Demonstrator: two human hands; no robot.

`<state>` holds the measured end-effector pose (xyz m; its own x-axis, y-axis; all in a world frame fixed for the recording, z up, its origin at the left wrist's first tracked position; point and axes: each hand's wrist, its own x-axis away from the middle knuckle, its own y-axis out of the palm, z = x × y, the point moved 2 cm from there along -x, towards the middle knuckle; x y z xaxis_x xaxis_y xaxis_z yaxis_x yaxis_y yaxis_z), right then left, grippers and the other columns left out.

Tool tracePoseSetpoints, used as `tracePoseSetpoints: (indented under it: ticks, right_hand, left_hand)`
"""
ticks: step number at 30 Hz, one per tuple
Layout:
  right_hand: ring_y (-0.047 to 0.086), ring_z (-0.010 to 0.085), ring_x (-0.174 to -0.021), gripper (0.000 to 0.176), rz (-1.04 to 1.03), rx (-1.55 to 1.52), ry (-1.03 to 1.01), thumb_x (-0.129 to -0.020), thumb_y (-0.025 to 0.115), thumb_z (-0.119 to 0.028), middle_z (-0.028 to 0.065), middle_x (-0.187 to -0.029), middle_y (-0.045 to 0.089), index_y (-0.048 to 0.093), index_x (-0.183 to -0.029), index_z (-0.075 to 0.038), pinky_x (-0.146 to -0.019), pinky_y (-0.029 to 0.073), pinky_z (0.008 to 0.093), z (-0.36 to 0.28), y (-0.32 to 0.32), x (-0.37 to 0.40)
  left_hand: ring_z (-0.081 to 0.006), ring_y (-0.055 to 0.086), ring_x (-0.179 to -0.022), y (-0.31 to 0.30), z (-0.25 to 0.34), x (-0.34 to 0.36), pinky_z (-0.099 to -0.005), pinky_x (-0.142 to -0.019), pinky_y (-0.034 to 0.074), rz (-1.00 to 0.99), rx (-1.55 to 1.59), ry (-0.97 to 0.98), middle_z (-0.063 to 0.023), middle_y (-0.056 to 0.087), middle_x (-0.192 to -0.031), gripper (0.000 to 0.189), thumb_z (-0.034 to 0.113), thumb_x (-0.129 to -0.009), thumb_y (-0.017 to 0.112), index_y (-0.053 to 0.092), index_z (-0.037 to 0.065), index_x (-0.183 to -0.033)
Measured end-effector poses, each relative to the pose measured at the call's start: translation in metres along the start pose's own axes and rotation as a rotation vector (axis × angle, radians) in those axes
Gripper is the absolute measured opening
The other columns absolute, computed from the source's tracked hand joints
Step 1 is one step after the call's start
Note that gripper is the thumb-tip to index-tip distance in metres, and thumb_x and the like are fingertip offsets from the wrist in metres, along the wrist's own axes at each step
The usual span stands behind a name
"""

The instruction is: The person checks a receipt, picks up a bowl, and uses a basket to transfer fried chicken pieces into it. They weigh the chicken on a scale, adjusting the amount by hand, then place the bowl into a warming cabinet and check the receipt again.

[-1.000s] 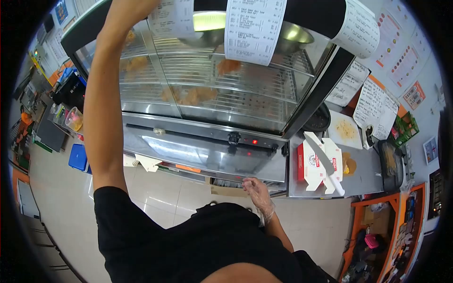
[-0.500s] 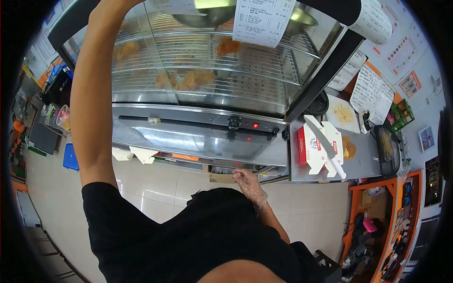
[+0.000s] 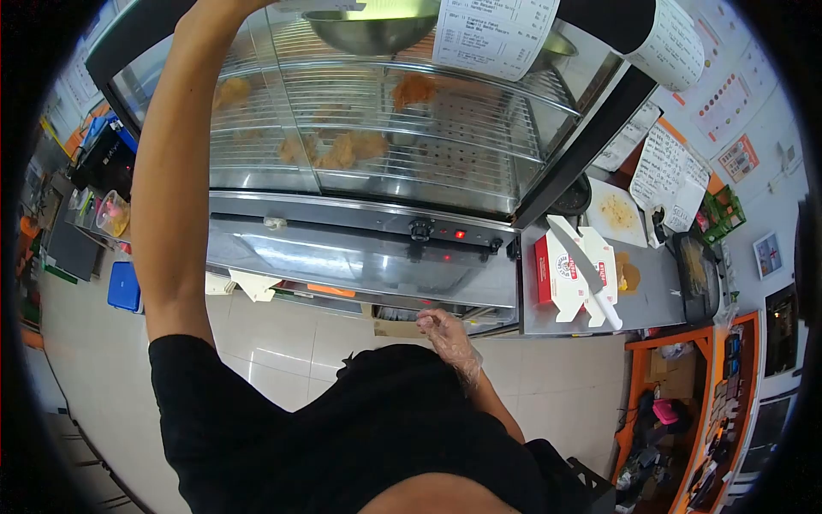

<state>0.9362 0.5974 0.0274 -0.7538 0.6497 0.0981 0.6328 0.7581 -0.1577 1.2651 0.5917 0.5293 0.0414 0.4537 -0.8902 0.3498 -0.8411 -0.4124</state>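
Note:
My left arm stretches up across the glass of a food warmer (image 3: 360,201). My left hand (image 3: 235,4) is at the top edge of the view, mostly cut off, with its fingers hidden. Close to it, behind the glass, is a metal bowl (image 3: 372,34). My right hand (image 3: 449,338), in a clear plastic glove, is in front of my body below the warmer. Its fingers are curled, and nothing shows in them. Fried pieces (image 3: 347,150) lie on the warmer's wire racks, with a darker orange piece (image 3: 413,88) above them.
Printed receipts (image 3: 492,38) hang at the warmer's top. On the steel counter at right, a knife (image 3: 586,265) lies across a red-and-white box (image 3: 561,287). Behind it sits a white board (image 3: 616,210) with crumbs. An orange shelf unit (image 3: 706,377) stands at lower right.
The view has shifted slightly, so more of the metal bowl shows. My left arm stays raised, and my right hand keeps nearly the same place and curled pose.

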Motion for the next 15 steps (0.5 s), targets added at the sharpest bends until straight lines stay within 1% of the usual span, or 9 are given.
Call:
tracePoseSetpoints:
  ticks: [1,3,5,7,8,9,11,13,15]
  right_hand:
    - [0.063,0.0184,-0.091,0.039,-0.002,0.005,-0.002,-0.100,0.059,-0.034,0.0124,-0.096,0.069,0.064,-0.114,0.002,-0.083,0.050,0.0332,-0.006,-0.005,-0.003]
    - [0.061,0.0150,-0.088,0.036,0.097,0.019,-0.066,-0.100,0.061,-0.031,0.0098,-0.092,0.069,0.065,-0.111,0.003,-0.080,0.050,0.0312,-0.023,-0.017,-0.017]
    - [0.060,0.0127,-0.087,0.031,0.190,0.103,-0.134,-0.097,0.064,-0.027,0.0079,-0.093,0.068,0.067,-0.109,0.001,-0.078,0.049,0.0299,-0.089,-0.037,-0.030]
    - [0.060,0.0123,-0.085,0.026,0.380,0.012,-0.424,-0.095,0.068,-0.023,0.0066,-0.097,0.068,0.068,-0.108,-0.001,-0.077,0.049,0.0294,-0.136,-0.055,-0.051]
    - [0.060,0.0135,-0.087,0.027,0.457,0.054,-0.539,-0.094,0.069,-0.021,0.0077,-0.102,0.068,0.067,-0.111,-0.002,-0.078,0.050,0.0298,-0.164,-0.065,-0.060]
    - [0.061,0.0146,-0.090,0.029,0.534,0.096,-0.655,-0.092,0.071,-0.020,0.0087,-0.106,0.068,0.066,-0.114,-0.002,-0.079,0.050,0.0302,-0.196,-0.074,-0.067]
    - [0.063,0.0182,-0.098,0.038,0.624,-0.076,-0.842,-0.092,0.072,-0.021,0.0122,-0.115,0.066,0.062,-0.122,0.000,-0.084,0.051,0.0328,-0.255,-0.078,-0.078]
    - [0.063,0.0213,-0.106,0.046,0.711,0.060,-1.008,-0.090,0.074,-0.022,0.0158,-0.122,0.064,0.058,-0.127,0.001,-0.087,0.051,0.0347,-0.295,-0.088,-0.095]
    - [0.063,0.0212,-0.106,0.046,0.694,0.021,-1.026,-0.089,0.075,-0.022,0.0157,-0.120,0.065,0.058,-0.126,0.001,-0.087,0.051,0.0340,-0.318,-0.092,-0.113]
  left_hand:
    - [-0.0357,0.052,-0.117,0.001,0.001,0.001,-0.0482,-0.100,0.039,0.018,-0.015,0.005,-0.0201,0.057,-0.120,0.051,0.043,-0.103,0.039,0.057,0.001,-0.125]
    - [-0.0357,0.052,-0.117,0.005,0.001,0.004,-0.0482,-0.100,0.039,0.036,-0.035,0.008,-0.0202,0.057,-0.120,0.051,0.044,-0.102,0.039,0.056,0.002,-0.126]
    - [-0.0352,0.052,-0.117,0.008,-0.001,0.006,-0.0477,-0.099,0.039,0.129,-0.053,0.022,-0.0201,0.057,-0.121,0.048,0.042,-0.103,0.040,0.055,0.002,-0.125]
    - [-0.0355,0.053,-0.116,0.007,0.001,0.006,-0.0477,-0.099,0.039,0.129,-0.034,0.031,-0.0203,0.057,-0.121,0.047,0.041,-0.103,0.040,0.056,0.001,-0.123]
    - [-0.0357,0.053,-0.116,0.006,0.003,0.006,-0.0478,-0.099,0.039,0.135,-0.017,0.041,-0.0205,0.057,-0.121,0.047,0.040,-0.103,0.040,0.056,0.001,-0.122]
    - [-0.0357,0.053,-0.116,0.005,0.004,0.005,-0.0478,-0.099,0.039,0.137,-0.018,0.043,-0.0205,0.057,-0.121,0.047,0.040,-0.103,0.040,0.056,0.001,-0.122]
    - [-0.0362,0.053,-0.115,0.004,0.005,0.004,-0.0478,-0.099,0.039,0.081,-0.028,-0.020,-0.0209,0.057,-0.121,0.046,0.039,-0.103,0.040,0.056,-0.001,-0.121]
    - [-0.0363,0.054,-0.115,0.000,0.008,0.004,-0.0480,-0.098,0.039,0.067,-0.010,-0.020,-0.0207,0.057,-0.120,0.046,0.039,-0.103,0.040,0.056,-0.001,-0.120]
    - [-0.0365,0.054,-0.114,0.001,0.008,0.003,-0.0482,-0.098,0.039,0.055,0.009,-0.025,-0.0206,0.057,-0.120,0.046,0.039,-0.103,0.041,0.057,-0.001,-0.119]
